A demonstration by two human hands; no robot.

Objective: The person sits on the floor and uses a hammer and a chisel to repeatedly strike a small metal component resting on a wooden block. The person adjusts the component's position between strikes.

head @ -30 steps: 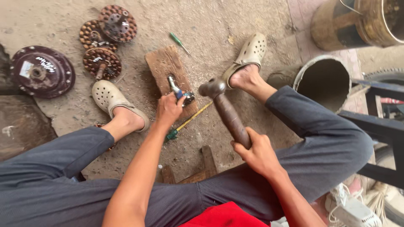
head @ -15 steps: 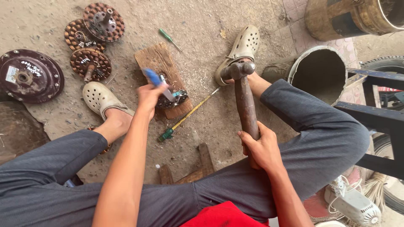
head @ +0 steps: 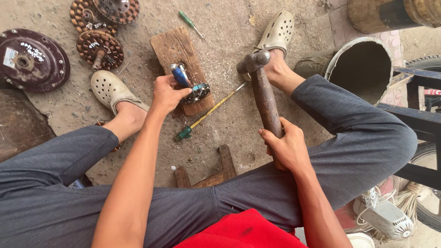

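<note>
Left hand (head: 166, 94) clenched on blue-handled tool (head: 180, 75) over small metal part (head: 198, 91), rough wooden block (head: 177, 50), right hand (head: 285, 146) gripping worn wooden-handled hammer (head: 262, 87), tool tip hidden.

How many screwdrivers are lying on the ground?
2. A small green-handled screwdriver lies past the far end of the wooden block. A longer yellow-shafted screwdriver lies slanted beside the block, between the feet. More may be hidden under the legs.

Dusty concrete floor (head: 239, 128), daylight; dark metal frame (head: 420, 115) at right.
</note>
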